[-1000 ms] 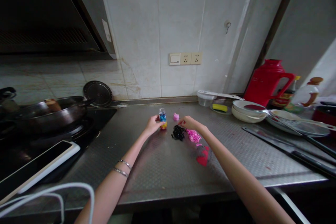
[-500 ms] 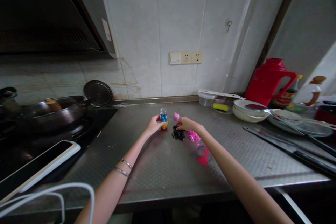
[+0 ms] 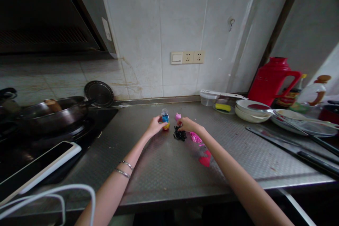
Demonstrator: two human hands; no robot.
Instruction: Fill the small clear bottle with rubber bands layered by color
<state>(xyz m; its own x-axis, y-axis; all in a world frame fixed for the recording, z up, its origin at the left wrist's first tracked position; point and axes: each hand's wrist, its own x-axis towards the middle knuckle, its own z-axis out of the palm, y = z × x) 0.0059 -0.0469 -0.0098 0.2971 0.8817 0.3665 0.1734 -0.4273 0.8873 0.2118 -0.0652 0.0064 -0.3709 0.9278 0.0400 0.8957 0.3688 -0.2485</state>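
Note:
My left hand [image 3: 156, 126] is closed around a small clear jar [image 3: 165, 116] that stands upright on the steel counter. Blue pieces fill the jar's upper part, with yellow and reddish ones below. My right hand [image 3: 188, 125] is at the far edge of a pile of small black elastic bands [image 3: 180, 135], fingertips bent down and drawn together; whatever sits between them is too small to make out. Just behind that hand lies a small pink object [image 3: 178, 116]. A heap of pink bands [image 3: 195, 137] and a red heart-shaped piece [image 3: 204, 159] lie by my right forearm.
On the left are a stove with a steel pan [image 3: 55, 116], a phone-like device [image 3: 37, 169] and a white cable [image 3: 90, 190]. To the right stand a plastic tub [image 3: 208, 99], a yellow sponge [image 3: 222, 107], bowls [image 3: 250, 114], a red thermos [image 3: 271, 84] and a long dark utensil [image 3: 280, 144].
My right hand has shifted very slightly left at the black pile. The left hand and the jar stay almost where they were.

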